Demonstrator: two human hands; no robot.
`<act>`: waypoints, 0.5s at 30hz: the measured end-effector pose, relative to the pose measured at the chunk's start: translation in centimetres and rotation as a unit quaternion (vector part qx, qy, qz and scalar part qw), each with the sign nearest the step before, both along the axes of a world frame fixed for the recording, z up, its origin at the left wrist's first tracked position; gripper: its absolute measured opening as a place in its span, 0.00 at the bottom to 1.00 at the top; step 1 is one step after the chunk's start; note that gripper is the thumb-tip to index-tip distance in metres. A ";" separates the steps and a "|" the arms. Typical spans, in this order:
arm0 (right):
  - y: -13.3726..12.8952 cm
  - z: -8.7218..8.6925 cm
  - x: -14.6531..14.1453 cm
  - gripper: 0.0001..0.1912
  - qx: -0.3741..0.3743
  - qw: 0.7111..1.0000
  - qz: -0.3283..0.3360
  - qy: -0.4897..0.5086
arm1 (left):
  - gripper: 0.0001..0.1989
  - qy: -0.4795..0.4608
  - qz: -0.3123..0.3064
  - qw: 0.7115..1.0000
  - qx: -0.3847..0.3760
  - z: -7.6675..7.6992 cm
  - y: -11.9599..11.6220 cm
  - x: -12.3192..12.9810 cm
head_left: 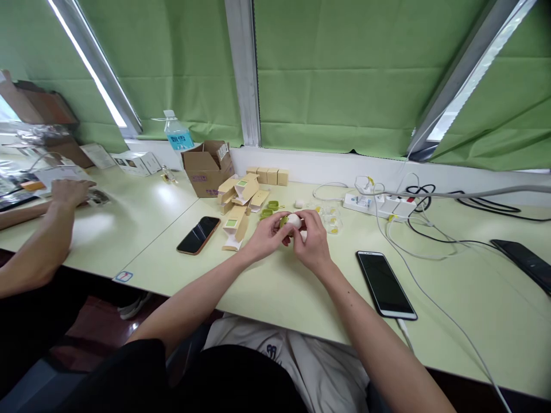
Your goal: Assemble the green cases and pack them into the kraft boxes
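Note:
Between my two hands, just above the table, is a small white-and-green rounded thing (294, 221); its exact kind does not show. My left hand (266, 236) grips it from the left, where the olive-green part is. From the right, the fingers and thumb of my right hand (313, 240) close on the white part. Right behind my hands lie green pieces (267, 213), a small white piece (299, 203) and a clear plastic tray (332, 219) with yellow spots. Opened small cardboard boxes (236, 225) are heaped to the left of my left hand.
A black phone (198, 235) lies at left, another phone (384, 284) at right on a cable. Behind stand a brown carton (206, 172), a water bottle (178, 135), small closed boxes (272, 176) and a power strip (379, 205). A co-worker's arm (55, 229) reaches in far left.

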State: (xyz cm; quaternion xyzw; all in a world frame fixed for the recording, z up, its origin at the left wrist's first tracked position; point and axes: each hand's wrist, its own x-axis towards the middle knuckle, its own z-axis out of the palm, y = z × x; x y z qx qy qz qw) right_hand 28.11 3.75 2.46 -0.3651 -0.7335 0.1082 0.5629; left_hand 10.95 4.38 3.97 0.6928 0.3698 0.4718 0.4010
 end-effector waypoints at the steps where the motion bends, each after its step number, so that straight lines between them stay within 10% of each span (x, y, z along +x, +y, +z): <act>1: 0.0 0.1 0.1 0.12 -0.016 1.000 0.002 0.010 | 0.29 0.001 -0.008 1.000 -0.005 -0.1 0.2 -0.1; 10: 1.4 1.2 1.6 0.18 -0.094 0.977 -0.053 0.186 | 0.26 0.045 -0.006 0.999 -0.028 0.0 1.3 -1.0; 15: 2.6 1.9 4.5 0.17 -0.141 0.980 -0.077 0.116 | 0.23 0.062 0.033 0.997 0.016 0.6 1.2 -1.6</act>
